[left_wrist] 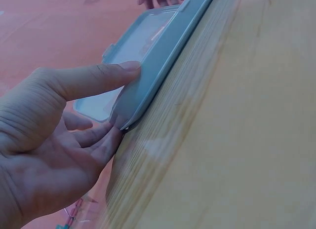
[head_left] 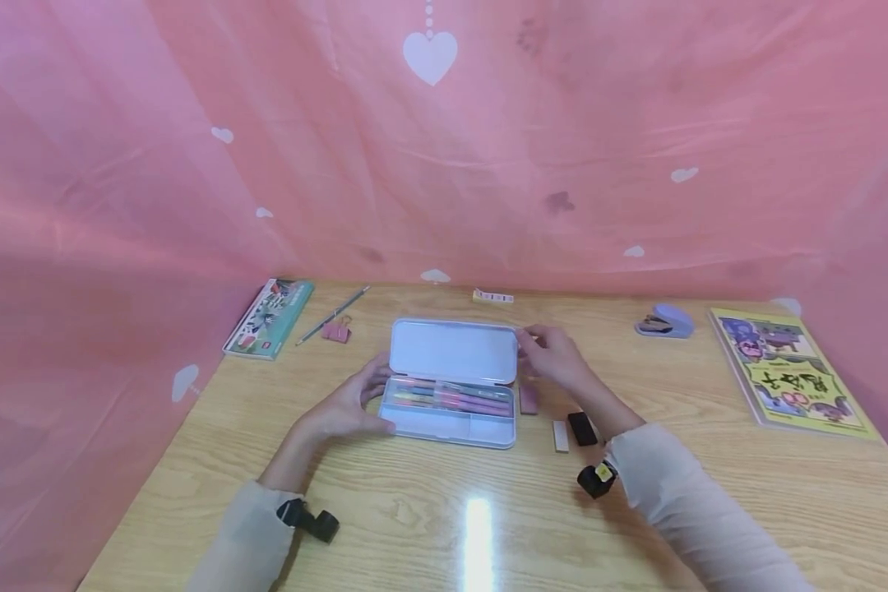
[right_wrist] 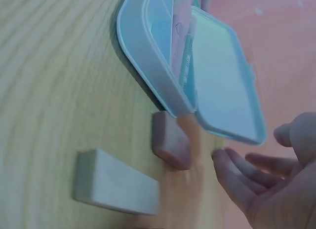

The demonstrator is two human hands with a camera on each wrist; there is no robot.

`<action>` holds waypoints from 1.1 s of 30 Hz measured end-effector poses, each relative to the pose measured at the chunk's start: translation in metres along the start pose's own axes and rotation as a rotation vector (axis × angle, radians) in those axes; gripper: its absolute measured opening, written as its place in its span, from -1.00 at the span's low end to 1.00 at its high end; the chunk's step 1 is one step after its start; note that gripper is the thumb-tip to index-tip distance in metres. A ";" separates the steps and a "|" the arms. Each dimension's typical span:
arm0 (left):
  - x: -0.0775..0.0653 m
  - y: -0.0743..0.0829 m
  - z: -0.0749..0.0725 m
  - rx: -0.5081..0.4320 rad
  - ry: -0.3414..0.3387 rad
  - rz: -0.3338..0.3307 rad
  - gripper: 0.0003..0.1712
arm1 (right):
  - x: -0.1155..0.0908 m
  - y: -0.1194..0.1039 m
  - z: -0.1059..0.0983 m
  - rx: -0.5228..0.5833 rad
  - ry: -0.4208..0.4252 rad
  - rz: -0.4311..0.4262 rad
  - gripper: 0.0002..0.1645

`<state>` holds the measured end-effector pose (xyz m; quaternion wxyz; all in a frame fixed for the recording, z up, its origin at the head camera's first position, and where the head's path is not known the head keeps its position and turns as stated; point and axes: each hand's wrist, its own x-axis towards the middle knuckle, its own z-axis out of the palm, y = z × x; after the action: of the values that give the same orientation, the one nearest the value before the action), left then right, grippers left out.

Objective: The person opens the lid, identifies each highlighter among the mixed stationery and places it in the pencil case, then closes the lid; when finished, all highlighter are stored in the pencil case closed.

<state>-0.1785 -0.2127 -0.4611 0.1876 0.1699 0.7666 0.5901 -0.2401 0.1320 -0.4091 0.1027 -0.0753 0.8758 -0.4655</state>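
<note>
A pale blue pencil case [head_left: 432, 425] lies open on the table, its lid [head_left: 453, 353] tipped back. Pens in pink, yellow and teal [head_left: 451, 397] fill its rear compartment. My left hand [head_left: 351, 405] grips the left end of the case; the left wrist view shows the thumb on the front wall [left_wrist: 140, 86] and fingers around the end. At the lid's right edge is my right hand [head_left: 553, 356], fingers loosely bent and holding nothing. Just right of the case sits a pinkish eraser-like block [right_wrist: 170, 142], with a white block [right_wrist: 118, 184] nearer me.
A small black block [head_left: 582, 428] lies beside my right forearm. Behind on the left are a booklet [head_left: 270, 319], a pencil [head_left: 333, 316] and a pink binder clip [head_left: 336, 330]. A patterned strip [head_left: 492, 297] lies at the back. Rightward are a purple stapler [head_left: 666, 321] and a yellow book [head_left: 795, 374].
</note>
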 end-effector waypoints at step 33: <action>-0.004 0.000 -0.005 0.222 -0.033 0.015 0.00 | -0.066 0.005 0.025 -0.607 -0.189 -0.407 -0.07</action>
<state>-0.1775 -0.2183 -0.4597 0.1759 0.2052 0.8229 0.4998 -0.1703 0.1296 -0.4203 0.0615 -0.3174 0.9277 -0.1865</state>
